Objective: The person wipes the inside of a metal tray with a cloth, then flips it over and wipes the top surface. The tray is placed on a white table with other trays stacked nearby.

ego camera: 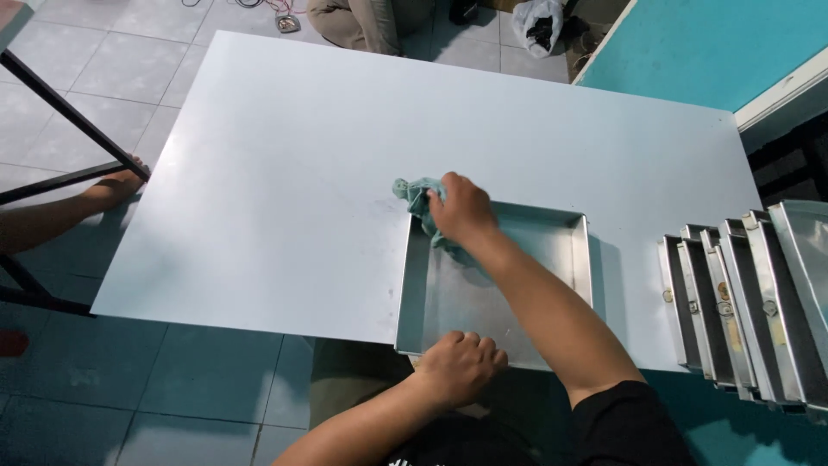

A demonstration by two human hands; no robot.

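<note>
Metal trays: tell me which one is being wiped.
The lone flat tray on the white table: right hand presses a green cloth on it, left hand steadies. The stacked trays lean untouched.

The counter (285,173) is plain white. The tray (552,237) is bare silvery metal, as are the stacked trays (750,302) at the counter's right edge. The cloth (418,197) is pale green. The floor tiles (129,60) are grey-white.

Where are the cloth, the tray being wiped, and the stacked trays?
green cloth (412,195): head view, bunched end left of the right hand.
metal tray (466,302): head view, bare floor.
stack of trays (759,311): head view, middle tray's side.
</note>
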